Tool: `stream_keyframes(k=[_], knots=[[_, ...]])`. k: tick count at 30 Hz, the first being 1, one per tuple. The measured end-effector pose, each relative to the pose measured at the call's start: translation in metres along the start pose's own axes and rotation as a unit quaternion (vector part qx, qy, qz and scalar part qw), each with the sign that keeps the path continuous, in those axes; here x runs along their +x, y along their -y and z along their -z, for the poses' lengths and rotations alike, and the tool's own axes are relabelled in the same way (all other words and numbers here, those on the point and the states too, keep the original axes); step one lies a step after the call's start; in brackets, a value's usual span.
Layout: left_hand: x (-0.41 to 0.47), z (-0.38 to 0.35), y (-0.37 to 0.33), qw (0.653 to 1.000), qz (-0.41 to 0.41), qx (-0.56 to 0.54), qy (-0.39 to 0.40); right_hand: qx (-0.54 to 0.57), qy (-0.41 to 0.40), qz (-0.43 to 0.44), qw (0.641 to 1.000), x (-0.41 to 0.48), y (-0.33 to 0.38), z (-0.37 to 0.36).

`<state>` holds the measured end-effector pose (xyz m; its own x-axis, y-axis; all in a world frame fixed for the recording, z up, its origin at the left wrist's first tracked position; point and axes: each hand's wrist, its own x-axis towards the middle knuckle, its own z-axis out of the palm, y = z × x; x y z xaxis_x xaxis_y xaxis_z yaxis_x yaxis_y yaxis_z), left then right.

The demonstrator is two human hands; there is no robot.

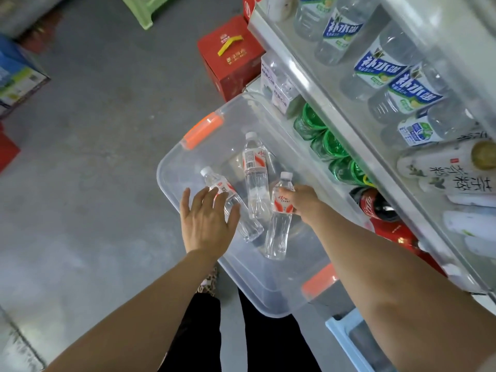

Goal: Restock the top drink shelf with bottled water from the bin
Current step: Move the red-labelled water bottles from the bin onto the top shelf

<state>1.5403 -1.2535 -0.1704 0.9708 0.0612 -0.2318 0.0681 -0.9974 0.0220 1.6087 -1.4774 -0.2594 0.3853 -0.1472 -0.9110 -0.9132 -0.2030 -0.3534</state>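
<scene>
A clear plastic bin (171, 167) with orange handles stands on the floor beside the shelving. Three water bottles with red-and-white labels are in it. My right hand (303, 201) grips the right bottle (279, 229) around its label. My left hand (208, 220) has its fingers spread and straight over the left bottle (249, 226), which lies flat. The middle bottle (256, 181) lies untouched between them. The top drink shelf (308, 65) at the upper right holds several blue-labelled water bottles (381, 68).
Lower shelves hold green cans (330, 146), cola bottles (375, 204) and white tea bottles (451, 167). Red cartons (232, 53) stand on the grey floor behind the bin. A blue crate (351, 336) sits at the lower right, and a green stool (145, 9) at the top.
</scene>
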Motion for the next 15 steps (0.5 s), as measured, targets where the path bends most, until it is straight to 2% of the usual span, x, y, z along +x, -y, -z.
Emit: stream_keyframes(k=[7, 11, 15], knots=[[-0.001, 0.002, 0.002, 1.0, -0.002, -0.013, 0.008, -0.027, -0.029, 0.024, 0.999, -0.023, -0.008, 0.001], [-0.002, 0.005, 0.003, 0.999, -0.017, -0.02, 0.025, 0.026, -0.032, 0.053, 0.998, -0.049, -0.024, 0.015], [-0.005, 0.01, 0.01, 0.996, -0.038, -0.068, 0.052, 0.077, -0.056, 0.118, 0.988, -0.083, -0.042, 0.006]])
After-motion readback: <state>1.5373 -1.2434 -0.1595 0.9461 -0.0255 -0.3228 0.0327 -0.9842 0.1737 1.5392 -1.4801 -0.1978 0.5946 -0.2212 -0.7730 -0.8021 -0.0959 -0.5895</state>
